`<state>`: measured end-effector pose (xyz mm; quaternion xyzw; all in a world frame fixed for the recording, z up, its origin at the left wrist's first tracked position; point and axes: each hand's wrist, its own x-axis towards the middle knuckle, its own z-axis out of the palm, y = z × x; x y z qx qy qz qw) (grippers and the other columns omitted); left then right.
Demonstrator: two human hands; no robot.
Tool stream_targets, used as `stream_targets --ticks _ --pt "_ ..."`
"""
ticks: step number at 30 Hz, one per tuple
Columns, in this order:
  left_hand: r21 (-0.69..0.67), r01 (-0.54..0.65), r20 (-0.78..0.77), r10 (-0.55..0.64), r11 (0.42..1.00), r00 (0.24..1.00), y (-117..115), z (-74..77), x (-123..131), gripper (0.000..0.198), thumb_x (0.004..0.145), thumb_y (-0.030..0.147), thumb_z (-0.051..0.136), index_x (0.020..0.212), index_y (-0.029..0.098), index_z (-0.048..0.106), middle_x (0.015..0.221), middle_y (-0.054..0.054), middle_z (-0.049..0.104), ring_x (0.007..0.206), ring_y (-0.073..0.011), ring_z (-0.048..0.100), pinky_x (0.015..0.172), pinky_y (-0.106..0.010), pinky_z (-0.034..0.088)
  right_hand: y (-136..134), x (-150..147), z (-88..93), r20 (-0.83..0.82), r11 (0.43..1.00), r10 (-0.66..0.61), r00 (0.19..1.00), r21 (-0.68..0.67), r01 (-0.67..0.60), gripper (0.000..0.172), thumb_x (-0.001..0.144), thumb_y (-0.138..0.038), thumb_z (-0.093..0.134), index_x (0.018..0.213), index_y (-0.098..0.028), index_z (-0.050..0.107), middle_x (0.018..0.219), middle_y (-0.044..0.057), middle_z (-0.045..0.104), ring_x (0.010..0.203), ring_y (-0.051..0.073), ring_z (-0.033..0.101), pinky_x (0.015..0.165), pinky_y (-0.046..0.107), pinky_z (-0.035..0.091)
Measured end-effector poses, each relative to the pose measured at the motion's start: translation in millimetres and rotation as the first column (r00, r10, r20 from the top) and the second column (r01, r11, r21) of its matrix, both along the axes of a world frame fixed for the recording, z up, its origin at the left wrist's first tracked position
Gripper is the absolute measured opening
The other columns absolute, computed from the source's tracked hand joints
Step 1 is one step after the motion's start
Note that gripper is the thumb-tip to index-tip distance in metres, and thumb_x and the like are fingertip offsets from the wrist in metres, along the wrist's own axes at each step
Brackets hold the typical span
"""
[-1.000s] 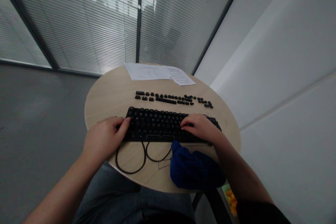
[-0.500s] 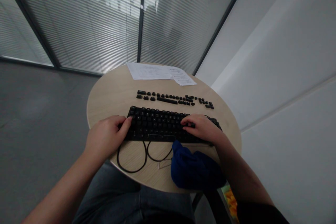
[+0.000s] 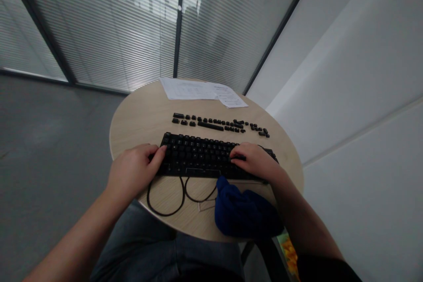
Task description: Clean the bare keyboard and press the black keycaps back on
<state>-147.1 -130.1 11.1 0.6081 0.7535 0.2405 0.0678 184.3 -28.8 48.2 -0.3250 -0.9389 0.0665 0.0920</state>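
A black keyboard [image 3: 194,154] lies on the round table, its bottom rows without keycaps. At its left end my left hand [image 3: 135,167] is closed on the edge, thumb on top. Over the right part of the keys is my right hand [image 3: 253,158], fingers curled and brought together at the keyboard; whatever they hold, if anything, is too small to make out. Beyond the keyboard, loose black keycaps [image 3: 191,118] lie in rows, among them a long spacebar [image 3: 210,126].
Printed papers [image 3: 191,90] lie at the far side of the round table [image 3: 132,119]. Nearer me are a looped black cable [image 3: 165,215], a thin wire tool [image 3: 199,207] and a bunched blue cloth [image 3: 244,216]. A glass partition with blinds [image 3: 115,31] stands behind.
My right hand has shifted very slightly to the right over the keys. The left hand keeps its hold on the keyboard's edge.
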Motion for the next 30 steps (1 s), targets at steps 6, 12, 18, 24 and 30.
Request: stream_targets --ticks 6,12,18,24,30 --pt "0.000 0.006 0.000 -0.006 1.000 1.000 -0.3 -1.6 -0.6 0.053 0.095 0.058 0.032 0.073 0.024 0.066 0.084 -0.006 0.073 0.078 -0.0247 0.064 0.064 -0.034 0.037 5.4 2.9 -3.7 -0.023 1.000 0.011 1.000 0.009 -0.011 0.004 0.091 -0.020 0.072 0.092 -0.021 0.075 0.091 0.004 0.075 0.090 0.020 0.066 0.082 0.034 0.048" --pt "0.002 0.014 0.005 -0.014 1.000 1.000 0.1 -0.5 -0.3 0.053 0.095 0.058 0.032 0.070 0.024 0.065 0.081 -0.006 0.072 0.075 -0.0234 0.062 0.063 -0.034 0.036 9.2 5.7 -5.7 -0.058 0.995 0.102 0.993 -0.016 -0.103 0.011 0.095 -0.023 0.068 0.094 -0.024 0.078 0.098 0.003 0.079 0.094 0.020 0.068 0.091 0.036 0.050" --pt "0.002 0.011 -0.003 -0.011 1.000 1.000 -0.7 -0.7 -0.4 0.054 0.095 0.059 0.031 0.070 0.024 0.064 0.082 -0.006 0.072 0.077 -0.0236 0.062 0.065 -0.034 0.037 8.9 6.3 -6.3 -0.019 0.996 0.091 0.996 -0.007 -0.091 0.010 0.094 -0.024 0.069 0.098 -0.024 0.078 0.102 0.003 0.080 0.096 0.021 0.069 0.091 0.036 0.051" --pt "0.011 0.005 -0.002 -0.005 1.000 1.000 -1.2 -3.3 -2.0 0.055 0.096 0.060 0.031 0.071 0.024 0.065 0.082 -0.006 0.072 0.077 -0.0236 0.062 0.064 -0.033 0.036 8.5 2.5 -5.5 -0.024 0.991 0.130 0.991 -0.021 -0.131 0.010 0.093 -0.018 0.070 0.092 -0.022 0.079 0.098 0.004 0.079 0.092 0.020 0.069 0.090 0.036 0.051" --pt "-0.019 0.001 -0.003 -0.001 1.000 1.000 -1.6 -0.6 1.1 0.055 0.096 0.060 0.031 0.070 0.024 0.063 0.082 -0.006 0.072 0.077 -0.0247 0.062 0.063 -0.034 0.035 5.3 5.4 1.0 0.032 0.994 0.062 0.998 0.084 -0.065 0.011 0.090 -0.031 0.076 0.088 -0.021 0.082 0.090 0.007 0.071 0.091 0.023 0.061 0.080 0.037 0.049"
